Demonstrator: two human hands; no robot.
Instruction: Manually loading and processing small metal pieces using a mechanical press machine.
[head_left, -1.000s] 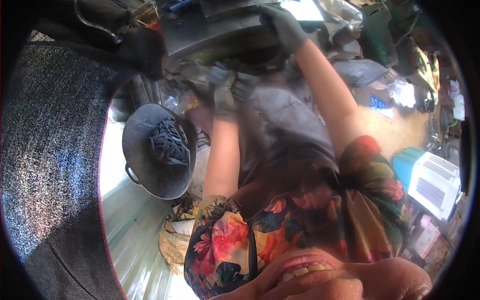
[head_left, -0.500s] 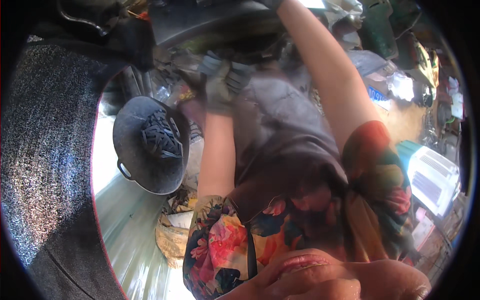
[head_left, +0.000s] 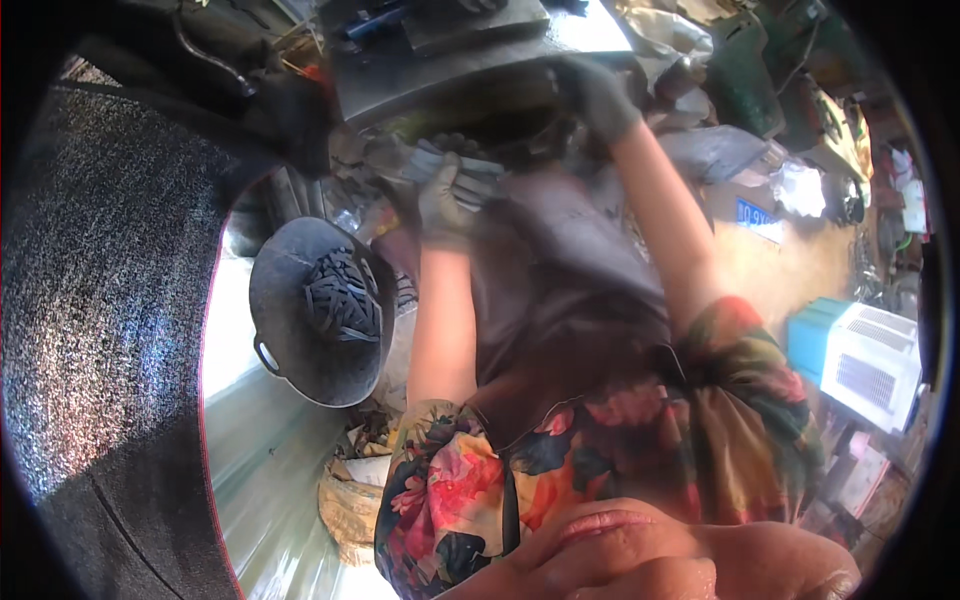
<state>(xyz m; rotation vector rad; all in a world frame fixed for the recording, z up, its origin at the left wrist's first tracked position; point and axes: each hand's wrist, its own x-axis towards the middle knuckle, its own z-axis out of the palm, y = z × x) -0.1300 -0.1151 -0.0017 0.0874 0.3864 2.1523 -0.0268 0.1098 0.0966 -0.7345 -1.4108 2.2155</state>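
My left hand [head_left: 446, 208], in a grey-green work glove, is closed around a small bundle of flat grey strips [head_left: 470, 178], its thumb lying across them. They look like the pieces [head_left: 342, 297] heaped in a black basin [head_left: 285, 340] on my left. My right hand [head_left: 603, 103], gloved too, is at the near edge of a dark machine or bench [head_left: 450, 68] at the top of the view. Blur and shadow hide its fingers, so whether it grips anything cannot be made out.
A glittery black sheet [head_left: 120, 260] hangs along the far left. Below the basin is a torn brown sack [head_left: 350, 500]. On the right lie a blue plate [head_left: 757, 218] and a white and teal vented box [head_left: 860, 360]. A dark apron [head_left: 570, 290] covers my lap.
My right hand has drawn back from the upper edge to the bench's near edge, its elbow bending. The left hand still holds the strips. The whole view has shifted slightly.
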